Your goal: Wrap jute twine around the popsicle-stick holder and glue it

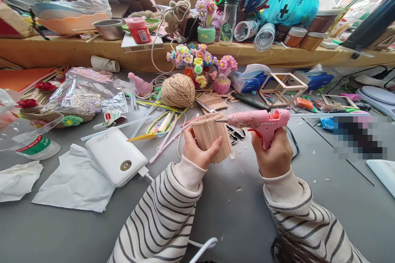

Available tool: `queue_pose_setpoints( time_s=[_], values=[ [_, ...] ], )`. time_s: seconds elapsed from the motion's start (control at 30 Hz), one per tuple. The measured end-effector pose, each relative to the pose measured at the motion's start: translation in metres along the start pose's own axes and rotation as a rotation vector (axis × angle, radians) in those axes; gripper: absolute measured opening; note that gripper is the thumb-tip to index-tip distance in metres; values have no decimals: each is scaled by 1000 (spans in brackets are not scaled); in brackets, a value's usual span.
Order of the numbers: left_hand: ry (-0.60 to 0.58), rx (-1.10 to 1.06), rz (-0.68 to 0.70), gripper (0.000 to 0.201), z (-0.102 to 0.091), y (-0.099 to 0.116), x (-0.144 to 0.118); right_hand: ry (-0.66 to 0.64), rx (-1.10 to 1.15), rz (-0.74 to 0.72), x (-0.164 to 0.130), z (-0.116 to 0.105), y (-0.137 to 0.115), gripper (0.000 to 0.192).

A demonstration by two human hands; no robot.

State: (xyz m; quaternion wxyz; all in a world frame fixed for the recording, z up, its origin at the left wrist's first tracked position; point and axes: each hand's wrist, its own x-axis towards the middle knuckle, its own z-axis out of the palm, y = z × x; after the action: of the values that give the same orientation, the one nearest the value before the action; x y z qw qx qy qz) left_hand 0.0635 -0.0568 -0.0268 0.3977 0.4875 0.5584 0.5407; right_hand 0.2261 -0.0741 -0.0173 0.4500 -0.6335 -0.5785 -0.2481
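Observation:
My left hand [202, 148] is wrapped round a small cup-like holder made of wooden craft sticks [216, 141], tilted above the table. Tan twine [208, 119] runs round its upper rim, and a strand hangs down at its left. In my right hand [274, 152] is a pink hot glue gun [259, 120], with a finger at its trigger. Its nozzle points left and is at the holder's rim; whether it touches cannot be told. A clear glue stick [330, 116] sticks out of the gun's back. Behind the holder sits a ball of twine [178, 90].
A white power bank [116, 157] with a cable lies at left, on a crumpled tissue [74, 178]. Scissors [239, 135] lie behind the holder. Further back are a stick-built frame [284, 88], crocheted flowers [197, 59] and a crowded ledge [138, 57]. A plastic bottle [40, 146] lies far left.

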Motion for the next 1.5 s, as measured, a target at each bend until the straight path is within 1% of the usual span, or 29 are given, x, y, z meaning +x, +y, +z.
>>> queue_pose_setpoints(
  time_s=[0.43,0.67,0.83,1.0,1.27,1.5],
  values=[
    [17,3,-16,79,0,-2,0,-9,-11,-8,0,0,1,39],
    [21,-19,-7,81,1,-4,0,12,-26,-30,1,0,1,39],
    [17,-21,7,80,0,-3,1,9,-20,-11,1,1,4,39],
    [15,-21,20,77,0,-2,1,7,-7,51,1,1,7,38],
    [14,-22,-5,77,0,0,0,24,-16,-15,2,1,4,36],
    [7,-19,-7,76,0,1,-1,-4,-13,25,1,0,3,37]
  ],
)
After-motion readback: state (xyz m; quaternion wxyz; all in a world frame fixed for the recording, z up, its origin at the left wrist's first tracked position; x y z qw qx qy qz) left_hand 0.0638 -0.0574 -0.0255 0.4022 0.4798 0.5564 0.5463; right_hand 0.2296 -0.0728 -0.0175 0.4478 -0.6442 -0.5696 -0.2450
